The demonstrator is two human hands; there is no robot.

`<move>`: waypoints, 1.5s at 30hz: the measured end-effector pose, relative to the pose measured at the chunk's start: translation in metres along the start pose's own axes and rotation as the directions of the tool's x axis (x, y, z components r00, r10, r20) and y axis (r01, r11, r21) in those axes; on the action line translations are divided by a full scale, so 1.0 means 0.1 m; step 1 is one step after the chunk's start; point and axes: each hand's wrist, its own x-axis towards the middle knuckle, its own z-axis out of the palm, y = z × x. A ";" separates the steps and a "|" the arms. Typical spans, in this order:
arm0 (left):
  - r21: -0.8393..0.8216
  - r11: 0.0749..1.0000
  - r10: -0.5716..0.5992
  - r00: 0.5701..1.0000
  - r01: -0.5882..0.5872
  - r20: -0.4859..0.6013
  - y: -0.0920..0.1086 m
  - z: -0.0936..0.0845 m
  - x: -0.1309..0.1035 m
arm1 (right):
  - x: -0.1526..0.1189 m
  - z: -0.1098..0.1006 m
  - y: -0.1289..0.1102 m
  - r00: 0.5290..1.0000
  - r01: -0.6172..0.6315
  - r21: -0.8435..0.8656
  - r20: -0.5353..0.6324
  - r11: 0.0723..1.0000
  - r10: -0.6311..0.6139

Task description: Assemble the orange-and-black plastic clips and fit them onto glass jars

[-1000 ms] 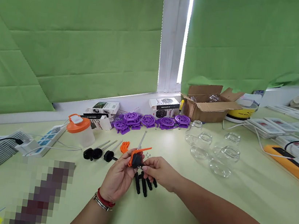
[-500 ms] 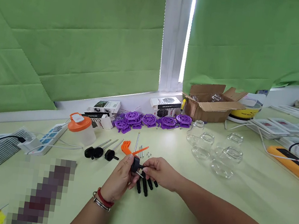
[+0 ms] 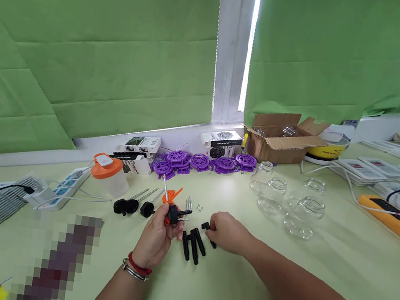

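Knob (image 3: 173,215) with metal rod (image 3: 165,188) — clamped in left hand (image 3: 156,238), above table (image 3: 241,288), near black handles (image 3: 194,249). Right hand (image 3: 230,232) at another handle (image 3: 213,245) — grip impossible to tell. Print on white box (image 3: 221,138): mostly unreadable.

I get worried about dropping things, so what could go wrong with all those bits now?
Maybe three things. Only the left hand holds the black part, so it might slip and fall. The tiny nuts lie loose near the right hand, so a bump could scatter them. And the clear jars stand beyond the right arm, so a wide swing might knock one over.
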 end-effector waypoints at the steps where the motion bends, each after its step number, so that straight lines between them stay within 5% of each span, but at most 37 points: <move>1: -0.003 1.000 0.001 1.000 -0.001 -0.001 0.01 0.00 0.00 | 0.01 0.00 0.00 1.000 0.001 -0.021 -0.008 1.000 -0.002; 6: -0.026 1.000 -0.001 1.000 0.002 0.007 0.01 -0.02 0.02 | 0.05 -0.04 0.09 0.997 0.070 -0.051 -0.035 0.996 -0.072; 15: -0.070 0.994 -0.082 0.995 0.086 0.060 0.06 0.05 -0.04 | 0.02 -0.15 0.08 0.953 0.290 0.345 -0.016 0.893 -0.303; 23: -0.018 0.990 -0.136 0.986 0.139 0.099 0.04 0.08 -0.06 | -0.05 -0.23 -0.01 0.901 0.434 0.248 -0.092 0.866 -0.424; 31: -0.133 0.978 -0.151 0.984 0.163 0.094 0.04 0.09 -0.06 | -0.04 -0.12 -0.02 0.797 0.603 0.212 -0.198 0.769 -0.570; 45: -0.086 0.983 -0.153 0.985 0.159 0.078 0.05 0.13 -0.07 | -0.01 -0.07 -0.02 0.771 0.631 0.176 -0.247 0.755 -0.587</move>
